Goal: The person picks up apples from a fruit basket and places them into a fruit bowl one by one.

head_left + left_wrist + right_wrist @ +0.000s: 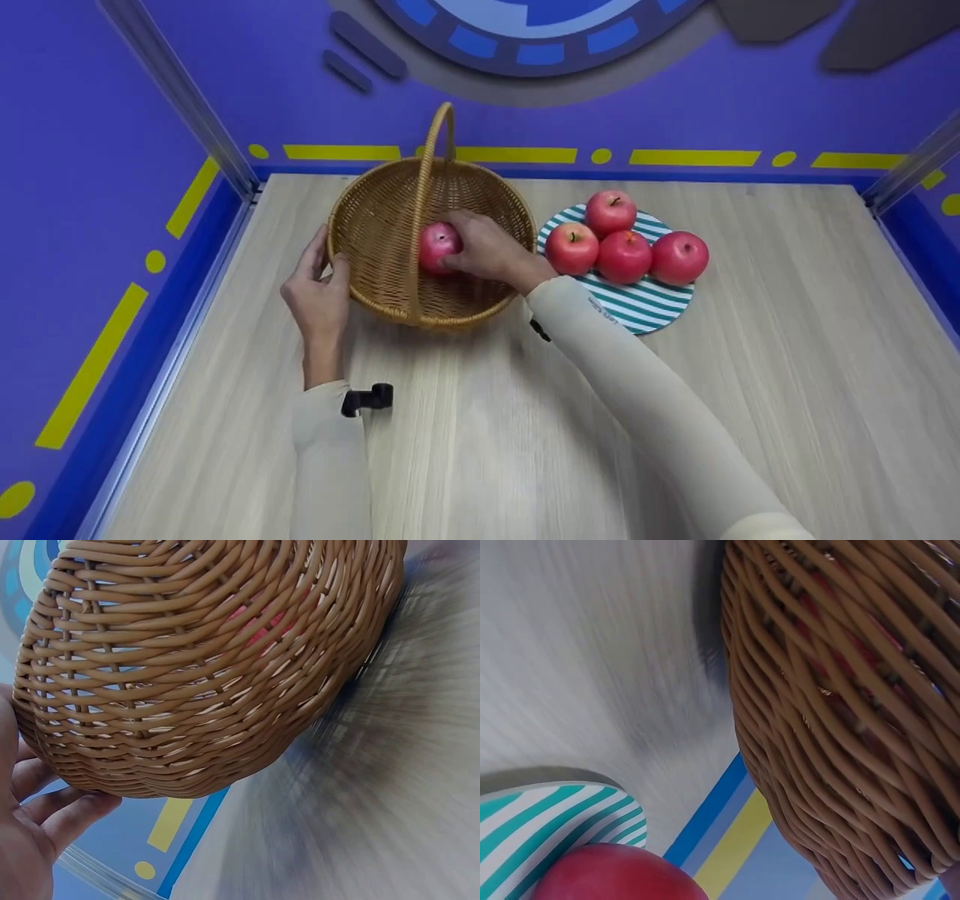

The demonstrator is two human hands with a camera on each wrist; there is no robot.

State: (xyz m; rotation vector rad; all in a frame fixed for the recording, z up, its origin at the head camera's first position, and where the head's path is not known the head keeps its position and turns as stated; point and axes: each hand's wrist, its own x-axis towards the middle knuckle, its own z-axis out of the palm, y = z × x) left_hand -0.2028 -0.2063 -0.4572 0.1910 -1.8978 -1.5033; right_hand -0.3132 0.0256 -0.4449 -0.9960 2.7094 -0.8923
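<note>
A brown wicker basket point(375, 292) with one tall arched handle stands on the table. My left hand point(319, 296) holds its left rim; in the left wrist view the fingers point(71, 817) of that hand lie against the weave. Inside the basket, my right hand point(487, 251) grips a red apple point(439, 247) just right of the handle. Through the weave, red of the apple point(262, 626) shows in the left wrist view. The basket wall hides most of the right hand in the right wrist view.
Right of the basket lies a round plate point(645, 311) with green and white stripes. Several red apples point(624, 256) sit on it, one at its right edge. Blue panels point(750, 105) enclose the wooden table point(465, 420) at the back and sides.
</note>
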